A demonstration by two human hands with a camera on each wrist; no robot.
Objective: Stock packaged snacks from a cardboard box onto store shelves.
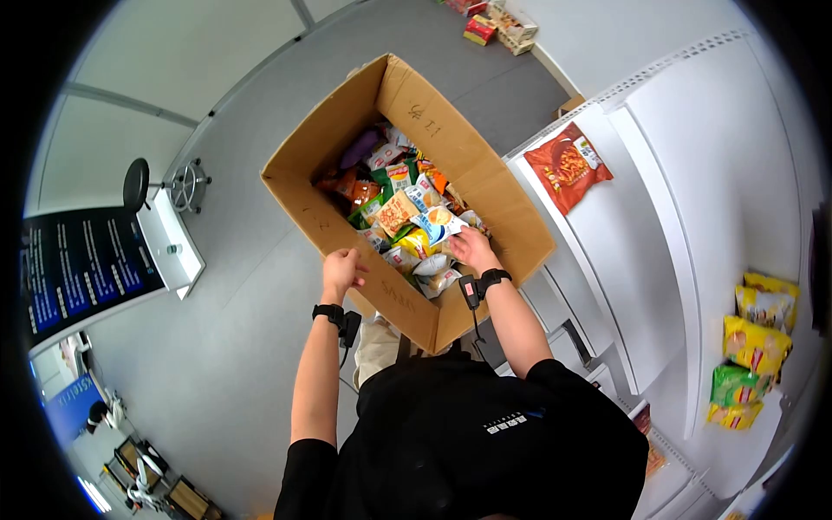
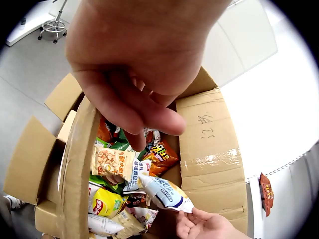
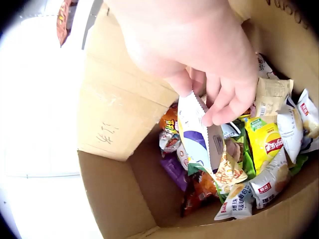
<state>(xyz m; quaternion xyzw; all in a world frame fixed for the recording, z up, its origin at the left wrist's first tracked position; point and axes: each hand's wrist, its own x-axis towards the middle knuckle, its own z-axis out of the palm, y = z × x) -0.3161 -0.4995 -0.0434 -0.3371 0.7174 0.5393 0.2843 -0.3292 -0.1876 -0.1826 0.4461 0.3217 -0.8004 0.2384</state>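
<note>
A tall cardboard box (image 1: 351, 117) holds a heap of packaged snacks. My right hand (image 1: 472, 249) reaches in and pinches the crimped end of a white-and-blue snack bag (image 1: 439, 224) between thumb and fingers. In the right wrist view, that bag (image 3: 199, 134) hangs tilted over the pile. Above the box's near left wall, my left hand (image 1: 344, 270) has loosely bent fingers with nothing in them, as the left wrist view shows. Beside the pinched bag lie a beige snack packet (image 2: 112, 162) and a yellow chip bag (image 2: 107, 201). Lower bags are hidden.
White shelves (image 1: 641, 225) rise on the right, with a red snack bag (image 1: 568, 167) on one and several yellow and green chip bags (image 1: 750, 351) farther along. Small boxes (image 1: 511, 30) sit on the floor at the back. A wheeled stool (image 1: 186, 185) stands left.
</note>
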